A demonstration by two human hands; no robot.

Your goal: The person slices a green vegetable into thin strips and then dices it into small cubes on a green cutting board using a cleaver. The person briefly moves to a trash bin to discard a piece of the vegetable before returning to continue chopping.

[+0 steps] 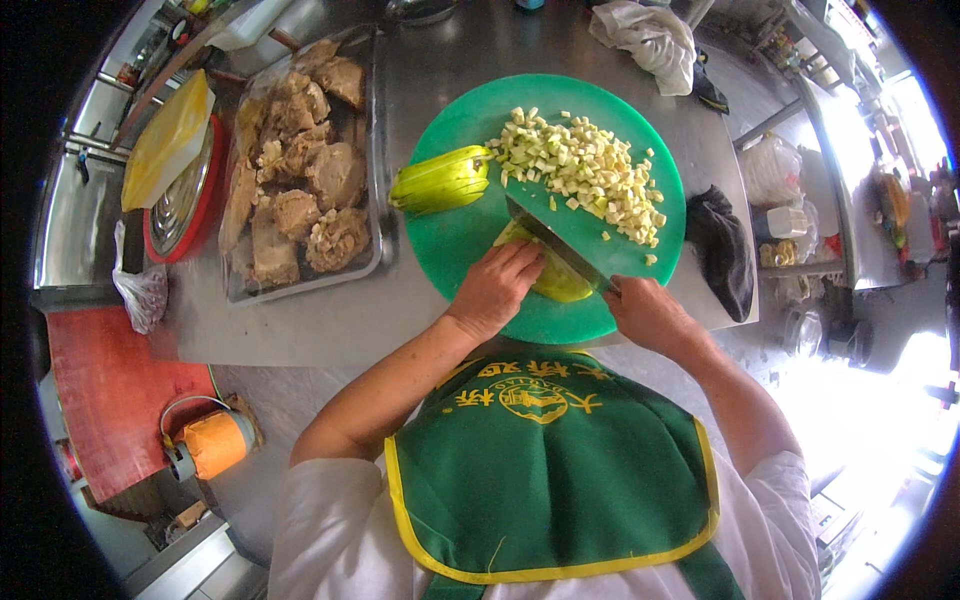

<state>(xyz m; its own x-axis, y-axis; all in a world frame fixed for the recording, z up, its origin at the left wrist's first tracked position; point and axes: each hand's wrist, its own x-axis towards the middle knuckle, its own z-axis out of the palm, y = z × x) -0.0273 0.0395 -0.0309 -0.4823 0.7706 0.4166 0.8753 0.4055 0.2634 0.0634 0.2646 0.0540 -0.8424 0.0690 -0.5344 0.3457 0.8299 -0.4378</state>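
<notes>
On the round green cutting board (450,255), my left hand (499,285) presses down a pale green piece of vegetable (562,281). My right hand (645,307) grips the handle of a kitchen knife (555,244), whose dark blade lies slantwise along the piece's upper edge. Whether the blade has entered the flesh cannot be told. Small pale dice of vegetable (577,169) are heaped on the board beyond the knife. A larger yellow-green vegetable (440,180), cut lengthwise into sections, rests at the board's left edge, partly over the rim.
Left of the board stands a clear tray (377,247) of brown cooked meat chunks (334,176). A red-rimmed round pan (214,180) and a yellow-white block (169,142) are farther left. A dark cloth (720,251) lies at the steel table's right edge, a white cloth (652,41) behind.
</notes>
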